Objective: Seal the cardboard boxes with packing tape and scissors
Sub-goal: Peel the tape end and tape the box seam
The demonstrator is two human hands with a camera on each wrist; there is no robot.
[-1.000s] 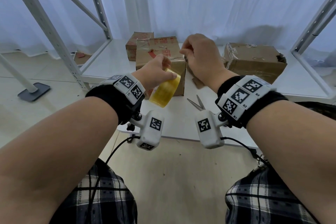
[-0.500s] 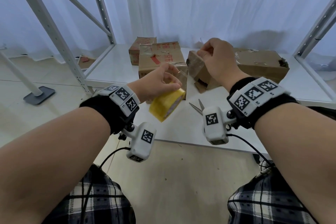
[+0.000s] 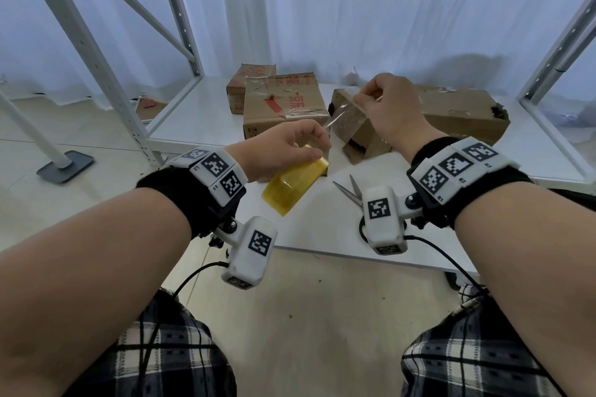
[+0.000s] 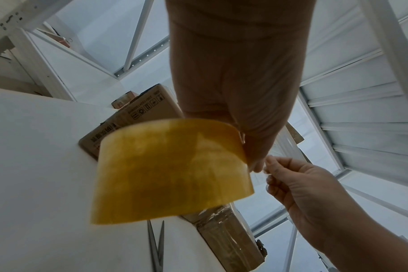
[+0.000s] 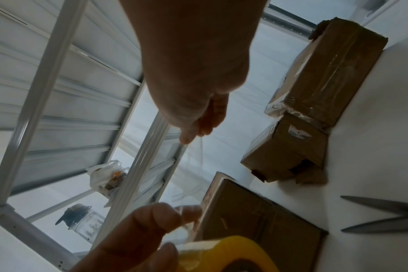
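Note:
My left hand (image 3: pixel 290 145) grips a yellow roll of packing tape (image 3: pixel 295 185) above the white shelf's front part; the same roll (image 4: pixel 170 171) fills the left wrist view. My right hand (image 3: pixel 383 103) pinches the free end of a clear tape strip (image 3: pixel 346 121) stretched up and right from the roll. Scissors (image 3: pixel 350 192) lie open-bladed on the shelf below my right wrist. A cardboard box with red print (image 3: pixel 283 103) stands behind the roll. A small open-ended box (image 3: pixel 364 142) lies under the strip, and a long taped box (image 3: pixel 464 113) sits to the right.
A smaller box (image 3: pixel 248 87) stands behind the printed one. White rack posts (image 3: pixel 106 74) rise on both sides of the white shelf (image 3: pixel 200 113), with an upper shelf overhead. A stand base (image 3: pixel 66 166) sits on the floor at left. My plaid-clad knees are below the shelf edge.
My right hand has drawn the tape end up and to the right, away from the roll, lengthening the clear strip. The left hand with the roll has dropped slightly.

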